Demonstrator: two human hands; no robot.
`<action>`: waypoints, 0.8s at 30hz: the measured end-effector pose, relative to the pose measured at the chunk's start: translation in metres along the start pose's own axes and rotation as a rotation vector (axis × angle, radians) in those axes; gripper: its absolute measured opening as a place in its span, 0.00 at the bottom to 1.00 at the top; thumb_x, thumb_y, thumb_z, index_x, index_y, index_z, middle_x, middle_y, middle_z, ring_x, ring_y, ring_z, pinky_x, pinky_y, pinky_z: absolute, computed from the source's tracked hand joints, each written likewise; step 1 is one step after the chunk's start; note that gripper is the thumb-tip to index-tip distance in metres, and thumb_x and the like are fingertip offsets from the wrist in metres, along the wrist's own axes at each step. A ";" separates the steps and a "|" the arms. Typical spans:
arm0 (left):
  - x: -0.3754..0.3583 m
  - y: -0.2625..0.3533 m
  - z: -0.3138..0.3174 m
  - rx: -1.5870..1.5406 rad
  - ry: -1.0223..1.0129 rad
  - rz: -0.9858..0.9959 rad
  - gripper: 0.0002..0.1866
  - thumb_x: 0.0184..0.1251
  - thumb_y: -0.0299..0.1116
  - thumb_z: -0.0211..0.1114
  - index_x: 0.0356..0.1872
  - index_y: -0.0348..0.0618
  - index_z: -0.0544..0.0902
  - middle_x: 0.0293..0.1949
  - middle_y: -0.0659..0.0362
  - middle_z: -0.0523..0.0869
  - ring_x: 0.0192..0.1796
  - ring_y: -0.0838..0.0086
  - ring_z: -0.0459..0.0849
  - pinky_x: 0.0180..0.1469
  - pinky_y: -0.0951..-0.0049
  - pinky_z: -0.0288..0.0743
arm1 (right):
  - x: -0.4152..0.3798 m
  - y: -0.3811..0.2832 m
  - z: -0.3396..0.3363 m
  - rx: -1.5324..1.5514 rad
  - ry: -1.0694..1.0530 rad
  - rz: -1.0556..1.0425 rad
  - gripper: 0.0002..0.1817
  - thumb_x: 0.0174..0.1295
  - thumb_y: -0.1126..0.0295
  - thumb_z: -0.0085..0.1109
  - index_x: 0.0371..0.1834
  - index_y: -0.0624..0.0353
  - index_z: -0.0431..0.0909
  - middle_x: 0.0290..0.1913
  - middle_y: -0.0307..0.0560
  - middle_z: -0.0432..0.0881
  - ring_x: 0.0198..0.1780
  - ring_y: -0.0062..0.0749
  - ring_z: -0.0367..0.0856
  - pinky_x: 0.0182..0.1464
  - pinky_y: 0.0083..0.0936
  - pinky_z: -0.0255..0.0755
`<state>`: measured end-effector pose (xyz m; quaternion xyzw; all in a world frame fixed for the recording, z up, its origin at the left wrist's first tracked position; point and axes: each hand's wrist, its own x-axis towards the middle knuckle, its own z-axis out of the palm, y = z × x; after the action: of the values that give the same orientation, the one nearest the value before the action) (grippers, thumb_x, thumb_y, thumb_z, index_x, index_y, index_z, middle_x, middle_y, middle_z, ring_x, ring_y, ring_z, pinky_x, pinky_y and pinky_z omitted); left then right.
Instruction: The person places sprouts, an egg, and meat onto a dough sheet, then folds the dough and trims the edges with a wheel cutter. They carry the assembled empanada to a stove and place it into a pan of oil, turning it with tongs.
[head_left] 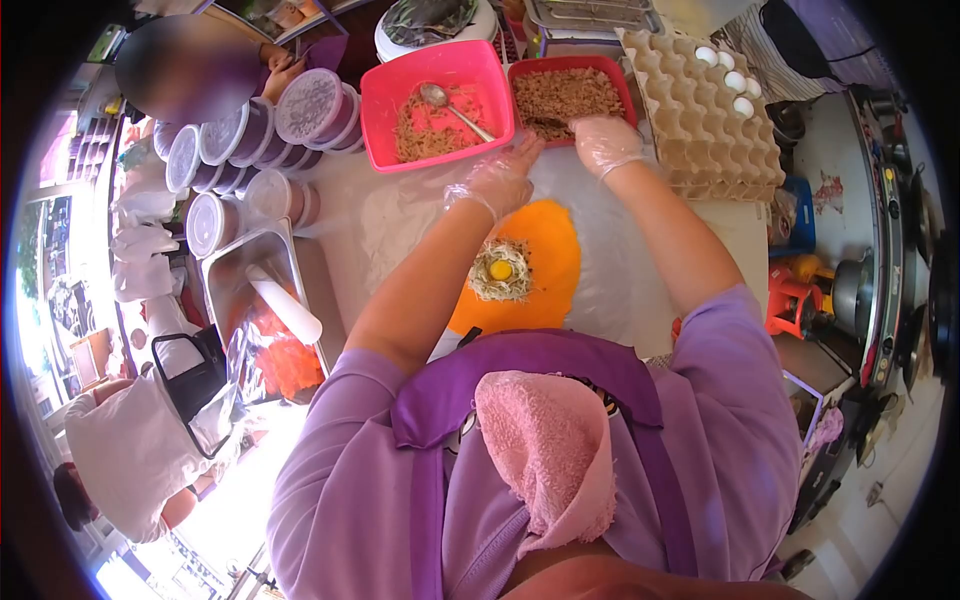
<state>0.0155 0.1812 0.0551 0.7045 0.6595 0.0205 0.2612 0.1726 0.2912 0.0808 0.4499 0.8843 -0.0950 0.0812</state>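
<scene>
An orange sheet of dough (555, 260) lies flat on the table. On it sits a mound of pale shreds (492, 283) with a raw egg yolk (502, 270) in its middle. My left hand (495, 183), in a clear plastic glove, hovers beyond the dough, fingers stretched toward the tubs and holding nothing I can see. My right hand (608, 145), gloved too, is closed at the near edge of a red tub (630, 100) of brown crumbly filling (565, 95); what its fingers grip is hidden. Left of that tub, a pink basin (375, 110) holds shredded filling and a metal spoon (455, 108).
Stacked egg trays (690, 130) with several white eggs (735, 80) stand at the back right. Lidded plastic tubs (310, 105) crowd the back left, near another person (285, 70). A metal tray (230, 275) holds a white roller (285, 305). Another person in white (130, 450) is at far left.
</scene>
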 end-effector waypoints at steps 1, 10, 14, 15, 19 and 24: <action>0.001 0.000 0.000 -0.005 -0.012 -0.015 0.38 0.58 0.29 0.54 0.72 0.52 0.54 0.74 0.60 0.51 0.69 0.60 0.65 0.69 0.63 0.61 | -0.001 0.001 0.000 0.000 0.001 0.003 0.15 0.59 0.69 0.43 0.40 0.56 0.82 0.44 0.54 0.83 0.49 0.49 0.80 0.51 0.43 0.72; 0.001 -0.003 0.004 -0.009 0.025 0.010 0.38 0.58 0.29 0.53 0.72 0.51 0.54 0.74 0.59 0.52 0.68 0.59 0.66 0.69 0.63 0.61 | -0.001 0.015 0.001 0.062 0.071 -0.014 0.17 0.60 0.70 0.42 0.45 0.57 0.81 0.45 0.56 0.82 0.49 0.51 0.80 0.52 0.44 0.72; 0.000 -0.003 0.002 -0.012 0.031 0.028 0.38 0.57 0.29 0.53 0.72 0.51 0.55 0.74 0.58 0.52 0.68 0.59 0.66 0.68 0.63 0.62 | -0.013 0.007 -0.028 0.087 0.103 0.025 0.21 0.63 0.69 0.39 0.55 0.52 0.77 0.52 0.59 0.79 0.53 0.50 0.78 0.56 0.42 0.70; -0.002 -0.001 -0.001 -0.052 0.009 0.014 0.38 0.57 0.28 0.52 0.72 0.51 0.55 0.74 0.58 0.51 0.70 0.59 0.63 0.70 0.62 0.59 | -0.015 0.004 -0.032 0.161 0.175 0.069 0.21 0.63 0.69 0.39 0.55 0.52 0.77 0.52 0.58 0.79 0.53 0.50 0.78 0.56 0.41 0.70; 0.000 0.001 -0.002 -0.081 -0.023 -0.005 0.37 0.57 0.27 0.51 0.72 0.51 0.54 0.75 0.60 0.51 0.72 0.60 0.60 0.70 0.61 0.58 | -0.002 0.013 -0.002 0.038 -0.038 0.016 0.21 0.63 0.69 0.39 0.55 0.52 0.77 0.53 0.56 0.79 0.53 0.50 0.78 0.56 0.42 0.70; -0.002 -0.003 0.003 -0.029 0.053 0.028 0.37 0.56 0.28 0.53 0.72 0.51 0.56 0.73 0.57 0.55 0.68 0.60 0.66 0.68 0.63 0.63 | -0.005 0.010 -0.022 0.111 0.148 0.079 0.20 0.65 0.67 0.37 0.54 0.54 0.78 0.53 0.55 0.79 0.54 0.50 0.77 0.57 0.40 0.69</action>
<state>0.0136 0.1781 0.0518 0.7090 0.6560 0.0524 0.2534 0.1825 0.2985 0.1024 0.4942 0.8627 -0.1072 -0.0056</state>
